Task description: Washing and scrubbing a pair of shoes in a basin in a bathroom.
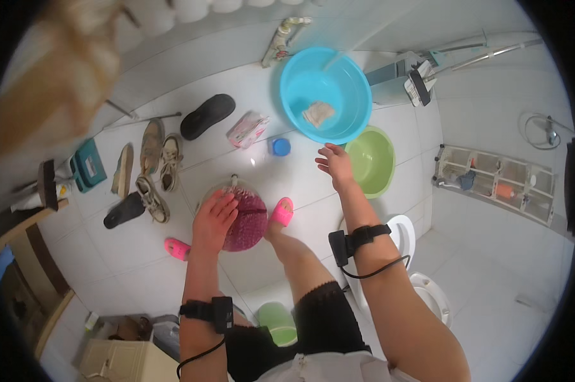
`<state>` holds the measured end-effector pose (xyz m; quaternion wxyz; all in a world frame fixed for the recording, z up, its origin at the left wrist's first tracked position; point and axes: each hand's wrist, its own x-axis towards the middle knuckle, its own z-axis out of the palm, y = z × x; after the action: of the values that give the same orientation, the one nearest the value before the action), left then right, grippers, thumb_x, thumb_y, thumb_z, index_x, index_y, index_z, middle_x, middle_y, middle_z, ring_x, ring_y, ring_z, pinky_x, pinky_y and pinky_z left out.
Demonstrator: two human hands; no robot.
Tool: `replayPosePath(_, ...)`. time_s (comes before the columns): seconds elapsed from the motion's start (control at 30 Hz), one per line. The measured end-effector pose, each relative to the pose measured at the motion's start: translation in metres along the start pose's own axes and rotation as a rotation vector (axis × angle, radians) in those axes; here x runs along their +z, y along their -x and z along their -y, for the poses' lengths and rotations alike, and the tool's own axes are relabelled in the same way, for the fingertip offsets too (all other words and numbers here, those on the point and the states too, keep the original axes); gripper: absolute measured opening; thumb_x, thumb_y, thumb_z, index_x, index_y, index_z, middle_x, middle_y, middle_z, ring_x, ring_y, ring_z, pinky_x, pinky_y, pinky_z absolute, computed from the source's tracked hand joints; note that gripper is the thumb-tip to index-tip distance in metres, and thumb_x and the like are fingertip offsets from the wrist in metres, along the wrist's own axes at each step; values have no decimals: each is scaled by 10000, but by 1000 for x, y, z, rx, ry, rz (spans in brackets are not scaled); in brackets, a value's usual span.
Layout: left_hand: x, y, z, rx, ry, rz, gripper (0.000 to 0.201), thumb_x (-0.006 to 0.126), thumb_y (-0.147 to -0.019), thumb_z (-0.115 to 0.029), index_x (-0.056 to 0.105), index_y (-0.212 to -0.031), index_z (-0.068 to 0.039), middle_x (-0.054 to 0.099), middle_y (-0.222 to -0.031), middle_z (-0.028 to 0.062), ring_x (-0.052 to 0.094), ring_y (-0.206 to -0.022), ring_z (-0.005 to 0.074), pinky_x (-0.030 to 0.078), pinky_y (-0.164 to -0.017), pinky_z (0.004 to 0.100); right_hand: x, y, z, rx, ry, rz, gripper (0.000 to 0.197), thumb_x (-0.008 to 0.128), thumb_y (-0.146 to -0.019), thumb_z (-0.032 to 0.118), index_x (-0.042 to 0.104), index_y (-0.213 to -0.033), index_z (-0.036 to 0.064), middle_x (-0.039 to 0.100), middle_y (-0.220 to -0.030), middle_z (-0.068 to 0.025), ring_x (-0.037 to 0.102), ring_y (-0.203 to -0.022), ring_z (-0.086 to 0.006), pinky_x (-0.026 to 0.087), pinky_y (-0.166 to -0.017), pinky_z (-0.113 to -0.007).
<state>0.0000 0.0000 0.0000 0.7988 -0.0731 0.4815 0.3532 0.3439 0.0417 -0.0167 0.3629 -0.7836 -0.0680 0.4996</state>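
— Where was the left hand (214, 216)?

— On the maroon bundle (246, 223) in the clear basin (219, 190) on the floor — fingers bent over its top, gripping it.

— And the right hand (334, 163)?

— Open, fingers spread, holding nothing — hovering between the blue basin (326, 94) and the green basin (371, 160).

— Anything in the blue one?

— 1 pale cloth (318, 113), with water streaming in.

— What lay around?

— A pink slipper (282, 211) on the foot just beside the bundle, another pink slipper (177, 248) near it, and shoes (154, 167) to the left.
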Motion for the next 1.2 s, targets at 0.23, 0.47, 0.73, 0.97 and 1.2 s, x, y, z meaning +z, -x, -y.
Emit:
replayPosePath(0.23,-45,102,-67,280,118,194,400,389,-968,-161,400,-1329,11,500,-1281,216,521,-1145,326,427,-993,401,77,155,-17,-11,406,490,314,566,-892,167,557,-1169,18,647,-1003,-93,625,-835,-158,498,-719,-269)
replayPosePath(0.47,-221,253,-143,553,451,33,380,443,-939,-116,428,-1301,-3,519,-1261,202,533,-1131,288,425,-991,395,252,319,-91,-28,625,765,310,554,-883,160,570,-1154,12,647,-975,-81,602,-797,-152,491,-711,-267)
replayPosePath(0.73,-452,430,-134,828,1091,-410,319,515,-888,-135,505,-1182,-11,583,-1088,170,574,-946,266,508,-797,369,467,552,-215,-78,929,1292,306,562,-887,192,575,-1152,42,656,-1009,-72,629,-848,-146,485,-717,-258)
replayPosePath(0.97,-545,526,-107,1007,1369,-626,341,500,-900,-149,500,-1208,-3,582,-1085,159,576,-927,263,503,-762,342,554,690,-292,-31,1249,1548,288,566,-894,187,577,-1150,56,652,-994,-59,621,-849,-146,478,-749,-275)
replayPosePath(1.2,-631,574,-138,834,958,-1101,299,556,-870,-179,570,-1136,-42,631,-962,99,598,-853,210,500,-726,317,660,735,-359,31,1445,1677,309,561,-887,230,588,-1123,32,657,-968,-69,627,-813,-155,489,-693,-263)
